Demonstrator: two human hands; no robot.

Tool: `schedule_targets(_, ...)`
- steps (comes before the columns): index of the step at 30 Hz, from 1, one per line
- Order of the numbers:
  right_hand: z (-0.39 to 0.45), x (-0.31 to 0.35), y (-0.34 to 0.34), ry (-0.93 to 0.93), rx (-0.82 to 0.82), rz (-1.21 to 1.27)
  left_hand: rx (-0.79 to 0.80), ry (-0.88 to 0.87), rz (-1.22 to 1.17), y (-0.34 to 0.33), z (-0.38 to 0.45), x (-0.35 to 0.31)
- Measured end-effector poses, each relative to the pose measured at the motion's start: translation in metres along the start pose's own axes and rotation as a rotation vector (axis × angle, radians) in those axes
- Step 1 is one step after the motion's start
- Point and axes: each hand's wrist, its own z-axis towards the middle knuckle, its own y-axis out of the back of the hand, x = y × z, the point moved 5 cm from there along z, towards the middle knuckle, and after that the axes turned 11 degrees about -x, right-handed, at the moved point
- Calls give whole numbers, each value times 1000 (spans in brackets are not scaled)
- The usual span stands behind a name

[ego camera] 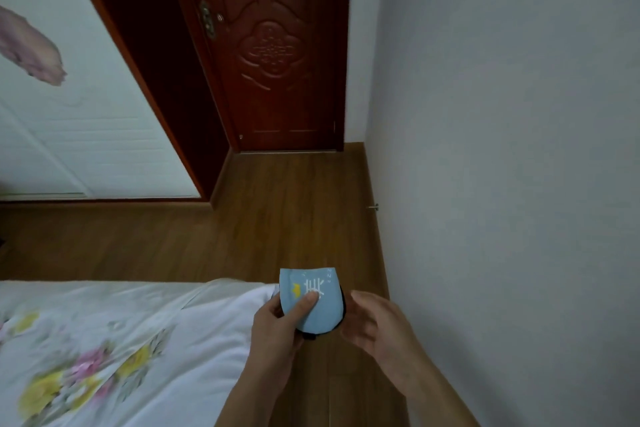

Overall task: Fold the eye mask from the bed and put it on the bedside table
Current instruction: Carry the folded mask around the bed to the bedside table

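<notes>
The folded light-blue fabric eye mask, printed with white marks and a small yellow shape, is held in the air above the brown wood-plank floor, just off the corner of the bed. Its black underside and strap show only as a dark rim along the mask's right and lower edges; the white marks are too blurred to read.

The left hand grips the mask, thumb pressed flat on the blue face and fingers hidden behind the mask. Its forearm rises from the lower edge of the view. The right hand sits just right of the mask with fingers loosely curled and spread, holding nothing; whether its fingertips touch the dark rim cannot be told.

Left of the mask lies the bed's white floral-printed cover, cut off by the left and bottom edges and smeared by motion. Beyond the mask stand a dark red carved wooden door, a white panelled wardrobe door and, to the right, a plain pale wall.
</notes>
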Motion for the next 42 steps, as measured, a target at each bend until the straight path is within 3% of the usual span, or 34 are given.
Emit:
schedule_targets(14,161,85,-44,-35,13,-53,9,48,-28,-76,166,-53)
schedule_targets(23,299,188,-143,11,-1,-93,22,-8,-23,-98,337,-155)
schedule_targets(30,371,229,-212,-17,23,-110,1,-23,-29,-101,422,-198)
schedule_targets(42,510,292,-342,-87,190,-251,-218,-3,-109,-68,576,-261)
